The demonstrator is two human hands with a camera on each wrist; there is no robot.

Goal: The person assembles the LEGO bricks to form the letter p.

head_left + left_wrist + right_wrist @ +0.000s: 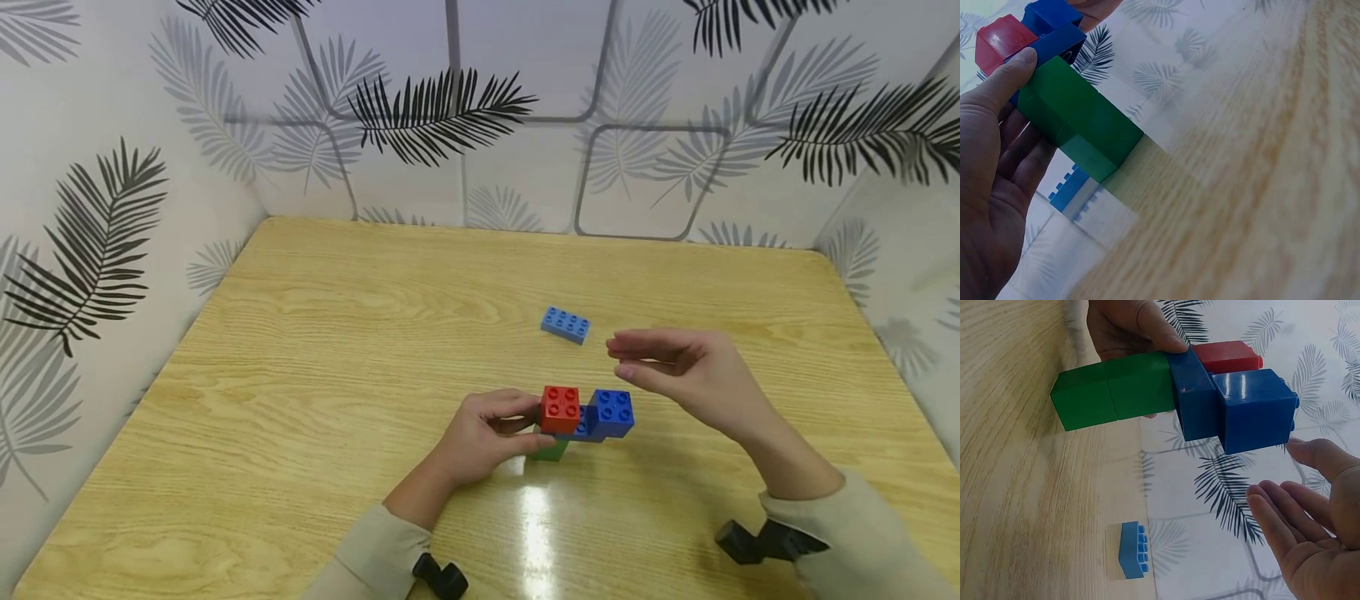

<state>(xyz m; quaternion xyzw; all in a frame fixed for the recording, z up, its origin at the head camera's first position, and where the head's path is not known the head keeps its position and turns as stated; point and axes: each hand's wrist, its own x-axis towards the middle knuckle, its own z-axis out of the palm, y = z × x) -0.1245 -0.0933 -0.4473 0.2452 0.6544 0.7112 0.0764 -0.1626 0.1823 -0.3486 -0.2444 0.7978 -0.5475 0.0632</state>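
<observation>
My left hand (483,437) grips a stack of toy building bricks that stands on the table, thumb on one side and fingers on the other. At the bottom of the stack are two green bricks (1113,390). A flat dark blue brick (1194,394) lies across them, with a red brick (561,408) and a square dark blue brick (613,414) side by side on top. My right hand (686,375) hovers to the right of the stack, fingers extended and thumb apart, holding nothing. In the right wrist view its thumb is close to the square blue brick.
A flat lighter blue brick (566,325) with studs up lies on the wooden table (337,333), beyond the stack. A wall covering with a leaf pattern (442,117) borders the table at the back and sides.
</observation>
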